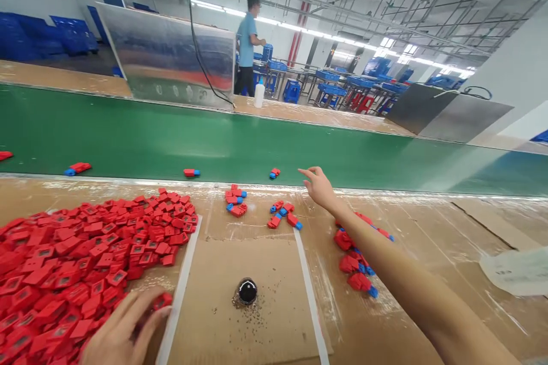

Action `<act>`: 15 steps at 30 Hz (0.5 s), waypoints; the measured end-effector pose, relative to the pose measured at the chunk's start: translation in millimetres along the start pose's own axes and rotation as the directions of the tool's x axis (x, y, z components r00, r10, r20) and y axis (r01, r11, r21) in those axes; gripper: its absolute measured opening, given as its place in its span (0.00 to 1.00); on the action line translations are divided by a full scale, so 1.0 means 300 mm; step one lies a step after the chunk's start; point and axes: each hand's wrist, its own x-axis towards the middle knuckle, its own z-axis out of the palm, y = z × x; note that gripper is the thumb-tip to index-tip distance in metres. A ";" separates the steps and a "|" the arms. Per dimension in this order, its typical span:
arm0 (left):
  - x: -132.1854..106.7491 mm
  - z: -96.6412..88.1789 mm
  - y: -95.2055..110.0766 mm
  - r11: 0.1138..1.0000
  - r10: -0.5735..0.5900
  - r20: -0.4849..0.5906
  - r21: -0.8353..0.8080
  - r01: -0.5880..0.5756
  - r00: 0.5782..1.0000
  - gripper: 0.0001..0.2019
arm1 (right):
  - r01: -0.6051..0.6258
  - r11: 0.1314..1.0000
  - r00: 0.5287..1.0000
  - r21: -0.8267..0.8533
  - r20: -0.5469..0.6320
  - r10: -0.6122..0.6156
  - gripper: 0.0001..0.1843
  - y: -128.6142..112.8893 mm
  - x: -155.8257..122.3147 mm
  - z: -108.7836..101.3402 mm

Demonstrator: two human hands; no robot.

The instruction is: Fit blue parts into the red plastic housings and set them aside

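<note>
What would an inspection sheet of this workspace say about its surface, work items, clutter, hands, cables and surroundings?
Surface: scuffed brown tabletop; cardboard sheet between pale strips; green belt beyond.
Work items: heap of red pieces at left; red-and-blue pieces grouped on the tabletop, others spaced along the belt.
Clutter: dark specks around a shiny black dome.
Left hand: appears to hold a red piece beside the heap.
Right hand: extended at the belt's near edge; no piece seen in it.
Cables: black cable hangs before a metal panel.
Surroundings: person in blue; white bottle; blue crates.
</note>
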 end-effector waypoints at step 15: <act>-0.169 -0.025 0.212 0.893 -0.108 0.214 -0.409 0.189 0.971 0.09 | -0.116 0.993 0.980 -0.025 0.158 0.119 0.10 -0.211 0.080 0.101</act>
